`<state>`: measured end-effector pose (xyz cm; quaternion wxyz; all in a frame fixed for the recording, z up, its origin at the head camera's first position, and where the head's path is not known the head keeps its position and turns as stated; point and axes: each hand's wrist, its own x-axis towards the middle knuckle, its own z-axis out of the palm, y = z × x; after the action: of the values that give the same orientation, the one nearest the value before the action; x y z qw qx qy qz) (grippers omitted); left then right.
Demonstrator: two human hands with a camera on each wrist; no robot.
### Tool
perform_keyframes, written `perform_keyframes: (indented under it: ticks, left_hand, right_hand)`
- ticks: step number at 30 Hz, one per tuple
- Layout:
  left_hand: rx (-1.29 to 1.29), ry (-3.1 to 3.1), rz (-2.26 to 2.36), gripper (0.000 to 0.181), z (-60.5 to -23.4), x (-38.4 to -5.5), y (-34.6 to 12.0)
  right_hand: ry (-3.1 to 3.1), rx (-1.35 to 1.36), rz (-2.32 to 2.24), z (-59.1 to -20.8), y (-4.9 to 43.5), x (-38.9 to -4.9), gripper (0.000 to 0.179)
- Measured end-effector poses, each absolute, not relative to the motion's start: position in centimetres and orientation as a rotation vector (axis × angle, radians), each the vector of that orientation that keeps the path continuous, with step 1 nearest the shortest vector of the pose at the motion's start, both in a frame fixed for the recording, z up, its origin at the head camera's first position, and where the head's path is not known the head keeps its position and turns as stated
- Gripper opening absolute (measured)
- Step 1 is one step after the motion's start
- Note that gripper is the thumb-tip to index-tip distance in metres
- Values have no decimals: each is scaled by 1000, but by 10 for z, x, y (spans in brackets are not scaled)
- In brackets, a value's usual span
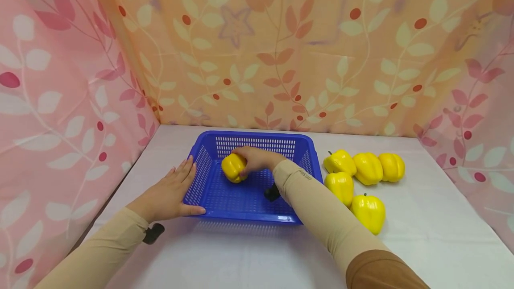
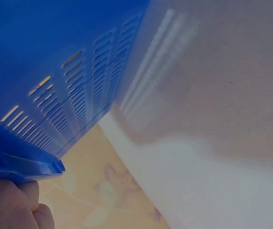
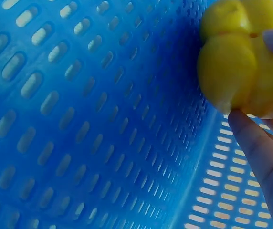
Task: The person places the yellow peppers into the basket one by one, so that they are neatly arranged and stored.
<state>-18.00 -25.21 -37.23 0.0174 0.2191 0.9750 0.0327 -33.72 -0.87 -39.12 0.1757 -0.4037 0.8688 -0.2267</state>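
Inside a blue plastic basket (image 1: 249,216), my right hand (image 1: 259,158) holds a yellow bell pepper (image 1: 233,168) near the basket's left side. In the right wrist view the fingers and thumb grip the pepper (image 3: 229,71) close over the slotted floor. My left hand (image 1: 170,193) rests on the basket's left rim with its fingers straight and spread, the thumb on the front corner. The left wrist view shows part of that hand (image 2: 12,205) at the rim, beside the slotted wall (image 2: 74,86).
Several yellow bell peppers stand on the white table to the right of the basket, among them a front one (image 1: 368,214) and a far right one (image 1: 391,167). Floral curtains (image 1: 281,57) enclose the table at the back and both sides.
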Motion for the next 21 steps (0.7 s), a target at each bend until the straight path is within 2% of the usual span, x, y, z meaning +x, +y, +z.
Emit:
perform_keyframes:
  ticks: [21]
  left_hand:
    - [699,3033,105,116,-373,-181,-253]
  right_hand:
    - [2540,-1130,-669,-397,-14,-339,70]
